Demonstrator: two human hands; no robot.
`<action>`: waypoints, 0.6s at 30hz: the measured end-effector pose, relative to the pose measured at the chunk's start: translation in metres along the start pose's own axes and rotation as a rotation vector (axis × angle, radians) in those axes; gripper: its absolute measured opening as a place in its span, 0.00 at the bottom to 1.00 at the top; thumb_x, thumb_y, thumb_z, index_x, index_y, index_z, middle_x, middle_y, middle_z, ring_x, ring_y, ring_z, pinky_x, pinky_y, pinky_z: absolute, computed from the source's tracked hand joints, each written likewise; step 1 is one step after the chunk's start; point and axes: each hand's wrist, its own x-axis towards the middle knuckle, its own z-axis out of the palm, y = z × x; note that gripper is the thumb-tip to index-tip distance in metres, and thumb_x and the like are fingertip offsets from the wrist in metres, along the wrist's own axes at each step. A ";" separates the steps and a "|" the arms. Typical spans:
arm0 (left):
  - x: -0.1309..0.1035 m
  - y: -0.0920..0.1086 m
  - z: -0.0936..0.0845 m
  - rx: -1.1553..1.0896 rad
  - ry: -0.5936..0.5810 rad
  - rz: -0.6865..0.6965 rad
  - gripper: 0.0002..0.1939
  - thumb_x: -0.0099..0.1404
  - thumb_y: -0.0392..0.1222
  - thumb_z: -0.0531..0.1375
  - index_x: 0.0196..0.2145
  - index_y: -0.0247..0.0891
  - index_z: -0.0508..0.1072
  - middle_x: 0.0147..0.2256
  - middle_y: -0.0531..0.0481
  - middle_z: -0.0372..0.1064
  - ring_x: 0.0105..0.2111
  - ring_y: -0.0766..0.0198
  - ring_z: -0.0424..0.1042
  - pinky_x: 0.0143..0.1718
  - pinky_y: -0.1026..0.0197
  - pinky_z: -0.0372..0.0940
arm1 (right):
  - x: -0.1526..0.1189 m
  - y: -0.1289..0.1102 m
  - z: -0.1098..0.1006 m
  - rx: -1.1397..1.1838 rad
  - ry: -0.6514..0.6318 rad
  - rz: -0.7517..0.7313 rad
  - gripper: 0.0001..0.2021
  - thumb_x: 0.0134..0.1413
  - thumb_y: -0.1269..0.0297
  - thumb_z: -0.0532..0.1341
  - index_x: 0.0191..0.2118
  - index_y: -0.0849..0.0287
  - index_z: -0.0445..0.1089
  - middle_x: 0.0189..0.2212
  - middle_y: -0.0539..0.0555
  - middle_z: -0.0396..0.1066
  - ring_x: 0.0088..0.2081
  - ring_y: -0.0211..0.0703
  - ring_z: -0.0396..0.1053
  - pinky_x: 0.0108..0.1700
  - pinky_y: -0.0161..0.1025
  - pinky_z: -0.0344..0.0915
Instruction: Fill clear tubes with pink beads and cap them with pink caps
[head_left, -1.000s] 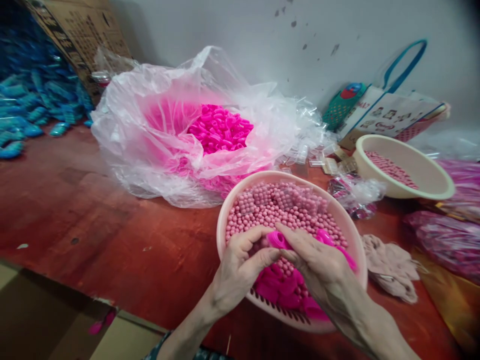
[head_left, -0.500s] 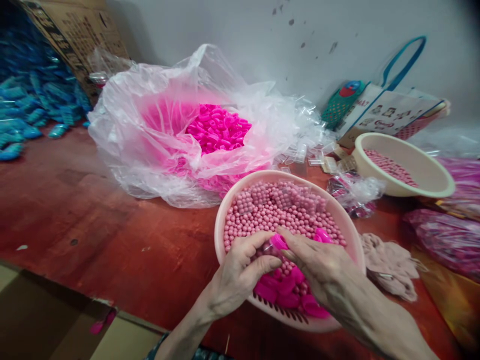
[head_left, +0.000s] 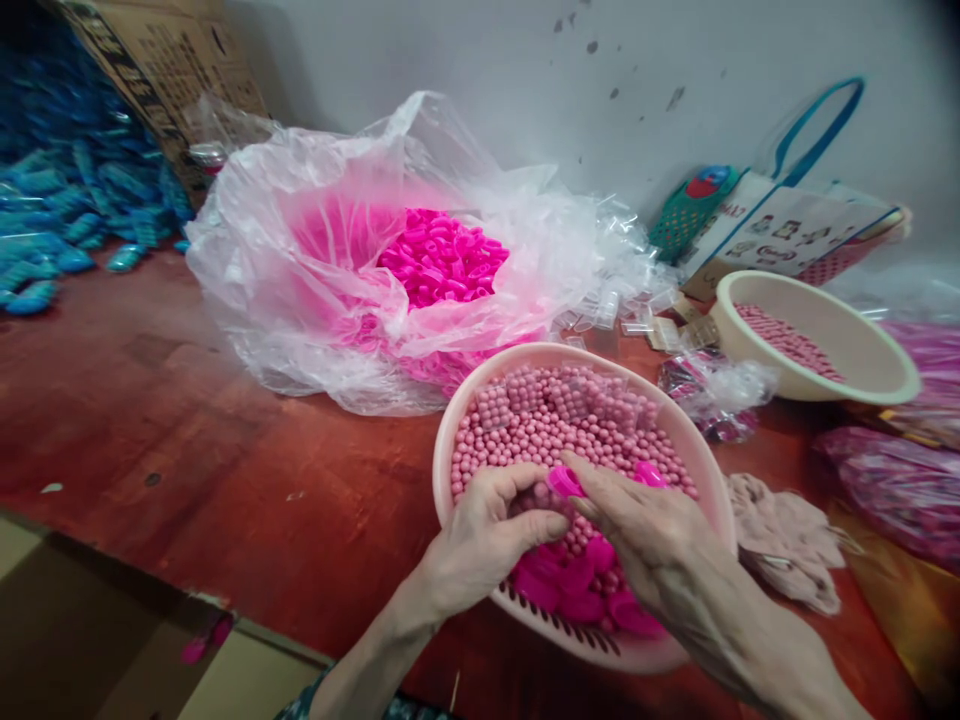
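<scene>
Above a pale pink basket (head_left: 444, 455) of round pink beads (head_left: 517, 438), my two hands meet. My left hand (head_left: 487, 540) is closed around a small clear container (head_left: 534, 500) with beads showing through it; the fingers cover part of it. A bright pink plastic cap (head_left: 564, 482) sits at the container's right end, pinched by the fingers of my right hand (head_left: 645, 530). More pink caps (head_left: 577, 590) lie on the beads at the basket's near side. Several clear bead-filled containers (head_left: 574, 395) rest on the beads at the far side.
A clear plastic bag (head_left: 285, 340) of pink caps (head_left: 446, 260) stands behind the basket. Clear empty containers (head_left: 622, 290) lie right of it. Further right are a cream bowl (head_left: 896, 365) with beads and a crumpled beige cloth (head_left: 787, 535). Blue wrapped pieces (head_left: 67, 220) pile up at left.
The whole view has shifted slightly, so things appear a little further right. My hands keep nearly the same hold on the container and cap.
</scene>
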 end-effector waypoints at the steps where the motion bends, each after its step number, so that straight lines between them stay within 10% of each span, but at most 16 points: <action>1: 0.000 0.000 0.000 0.015 -0.018 0.008 0.05 0.58 0.38 0.60 0.31 0.32 0.72 0.28 0.51 0.65 0.31 0.65 0.65 0.34 0.64 0.60 | -0.001 0.001 0.001 0.001 -0.017 0.012 0.21 0.52 0.80 0.46 0.50 0.63 0.63 0.40 0.61 0.74 0.38 0.44 0.74 0.36 0.38 0.73; 9: -0.006 0.008 0.002 0.337 0.002 0.086 0.08 0.65 0.38 0.53 0.29 0.34 0.67 0.26 0.54 0.60 0.29 0.67 0.61 0.32 0.65 0.56 | -0.007 0.012 -0.002 -0.091 -0.144 -0.145 0.35 0.44 0.82 0.46 0.62 0.63 0.45 0.35 0.58 0.73 0.33 0.42 0.72 0.32 0.37 0.71; 18: -0.009 0.007 0.001 0.529 -0.034 0.096 0.07 0.66 0.38 0.52 0.32 0.37 0.68 0.29 0.53 0.63 0.31 0.65 0.61 0.35 0.64 0.54 | -0.029 0.010 -0.009 -0.017 -0.120 -0.056 0.27 0.53 0.75 0.49 0.59 0.53 0.56 0.42 0.55 0.73 0.37 0.44 0.72 0.38 0.41 0.71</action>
